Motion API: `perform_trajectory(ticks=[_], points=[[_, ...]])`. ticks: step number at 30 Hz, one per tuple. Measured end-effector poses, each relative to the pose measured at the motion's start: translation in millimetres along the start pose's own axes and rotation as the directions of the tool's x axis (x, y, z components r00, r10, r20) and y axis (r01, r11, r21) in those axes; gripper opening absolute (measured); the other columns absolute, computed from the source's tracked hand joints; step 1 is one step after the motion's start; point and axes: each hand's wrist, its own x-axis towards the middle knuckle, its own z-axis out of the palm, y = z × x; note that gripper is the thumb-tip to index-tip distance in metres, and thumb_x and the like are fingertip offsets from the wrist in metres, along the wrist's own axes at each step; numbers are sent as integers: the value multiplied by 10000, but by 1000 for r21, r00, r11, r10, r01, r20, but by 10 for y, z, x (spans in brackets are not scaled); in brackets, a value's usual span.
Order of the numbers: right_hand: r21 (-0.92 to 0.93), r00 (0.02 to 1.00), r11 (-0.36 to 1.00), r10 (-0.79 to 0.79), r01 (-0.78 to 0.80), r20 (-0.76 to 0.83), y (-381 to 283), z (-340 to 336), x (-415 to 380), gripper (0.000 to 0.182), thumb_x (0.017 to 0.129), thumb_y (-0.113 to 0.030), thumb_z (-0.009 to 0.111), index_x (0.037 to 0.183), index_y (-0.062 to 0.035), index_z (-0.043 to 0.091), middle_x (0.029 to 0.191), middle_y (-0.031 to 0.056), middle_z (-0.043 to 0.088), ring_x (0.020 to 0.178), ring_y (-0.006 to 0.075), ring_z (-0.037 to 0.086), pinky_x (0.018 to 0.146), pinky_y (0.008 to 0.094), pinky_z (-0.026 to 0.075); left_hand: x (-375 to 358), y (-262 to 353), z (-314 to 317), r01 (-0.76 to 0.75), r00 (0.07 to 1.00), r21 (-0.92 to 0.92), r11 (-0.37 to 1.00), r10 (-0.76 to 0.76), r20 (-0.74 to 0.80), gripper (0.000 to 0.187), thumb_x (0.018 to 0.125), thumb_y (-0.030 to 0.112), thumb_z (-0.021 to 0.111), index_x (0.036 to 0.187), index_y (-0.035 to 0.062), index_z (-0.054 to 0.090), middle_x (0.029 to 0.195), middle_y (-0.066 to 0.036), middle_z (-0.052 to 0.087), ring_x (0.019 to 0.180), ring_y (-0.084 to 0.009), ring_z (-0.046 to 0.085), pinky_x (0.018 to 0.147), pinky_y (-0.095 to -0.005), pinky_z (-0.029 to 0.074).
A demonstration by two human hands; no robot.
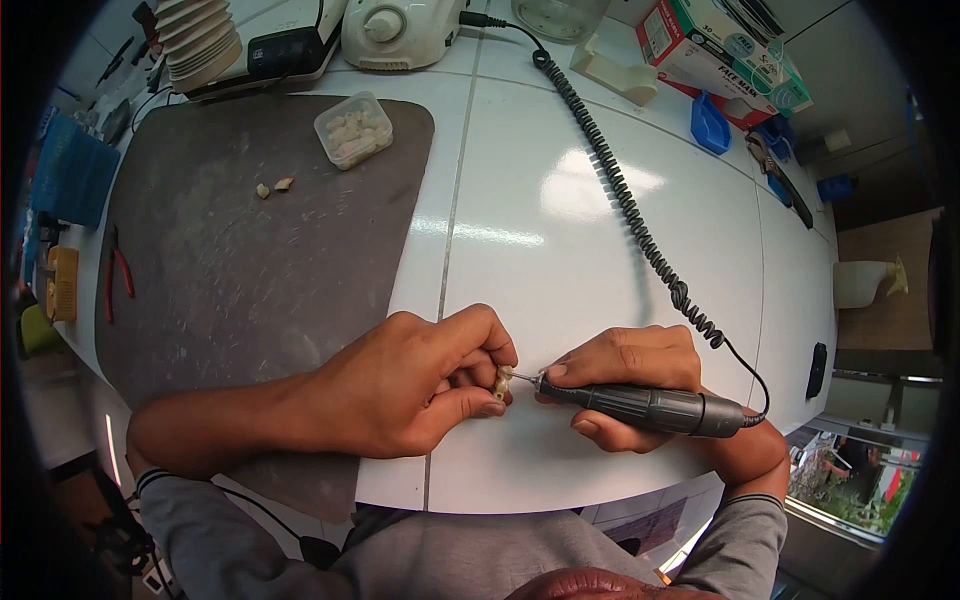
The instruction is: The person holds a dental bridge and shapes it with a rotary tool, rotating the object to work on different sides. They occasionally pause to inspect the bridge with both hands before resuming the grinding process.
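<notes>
My left hand pinches a small tooth-coloured piece between thumb and fingers, just above the white tabletop. It looks like a dental piece, but the fingers cover part of it. In my right hand is a black rotary handpiece, gripped like a pen with its tip pointing left. The thin metal bur reaches the small piece; whether it touches cannot be made out. A coiled black cord runs from the rear of the handpiece up to a white control unit.
On the brown mat are a plastic container of tooth-coloured pieces, two loose bits and red-handled pliers. A face mask box, a blue tray and a knife-like tool lie at the back right.
</notes>
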Motion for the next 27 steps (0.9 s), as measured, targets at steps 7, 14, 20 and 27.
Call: perform_trajectory(ticks=[7,14,20,27], points=[[25,1000,1000,-17,17,-15,22,19,-3,309,864,-183,821,1102,10,785,931,161,803,801,256,811,715,336,676,0,-6,-2,0,1000,2,1000,0,4,313,963,11,732,1213,-39,549,1019,-136,808,912,-150,781,726,-247,561],[31,1000,999,-21,21,-13,29,28,-17,309,863,-182,824,1101,12,787,934,160,804,810,255,812,711,328,676,-2,0,-1,-6,1000,1,1000,6,4,314,960,1,728,1214,-40,548,1020,-141,807,913,-156,783,729,-249,563],[27,1000,1000,-16,16,1,19,3,-5,314,863,-177,823,1107,17,786,931,162,803,804,256,811,708,330,675,0,-6,-3,-9,1000,10,1000,9,2,314,961,5,729,1213,-39,547,1020,-135,809,911,-158,785,731,-252,565],[6,1000,1000,-23,23,-17,17,19,-7,314,864,-177,820,1104,23,784,930,167,802,801,265,810,716,333,675,1,-9,-2,-8,1000,11,1000,8,7,312,961,7,731,1209,-40,547,1006,-130,808,914,-157,785,737,-251,569]])
